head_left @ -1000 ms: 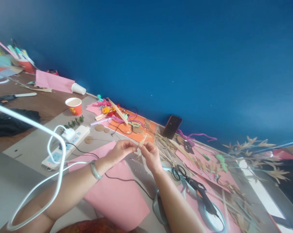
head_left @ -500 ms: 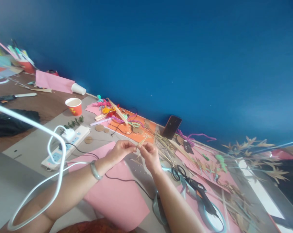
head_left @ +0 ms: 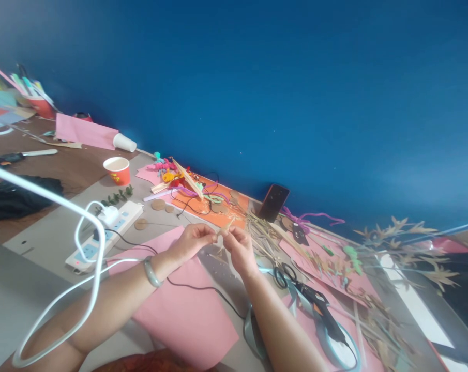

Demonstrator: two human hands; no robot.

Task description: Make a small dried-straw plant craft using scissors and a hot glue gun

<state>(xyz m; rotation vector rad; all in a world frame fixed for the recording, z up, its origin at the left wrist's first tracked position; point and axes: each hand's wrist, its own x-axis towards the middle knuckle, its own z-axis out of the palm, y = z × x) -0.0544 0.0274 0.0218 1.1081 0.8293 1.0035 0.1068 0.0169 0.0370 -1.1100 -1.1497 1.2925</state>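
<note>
Both hands meet in the middle of the view, above the far corner of a pink paper sheet. Between the fingertips is a small, pale, straw-coloured dried leaf piece, its pointed end sticking up. My left hand, a bangle on its wrist, pinches the piece from the left. My right hand pinches it from the right, thumb and finger pressed together. The lower part of the piece is hidden by the fingers. Right of my right hand lie black-handled scissors and a black glue gun.
A white power strip with a looping white cable stands left. Beyond are a red paper cup, orange paper under craft bits, and a phone leaning on the blue wall. Dried stems and blue ribbon lie right.
The hands stay nearly in place, still pinching the piece. The piece has turned slightly between the fingertips, and the whole view has shifted very little.
</note>
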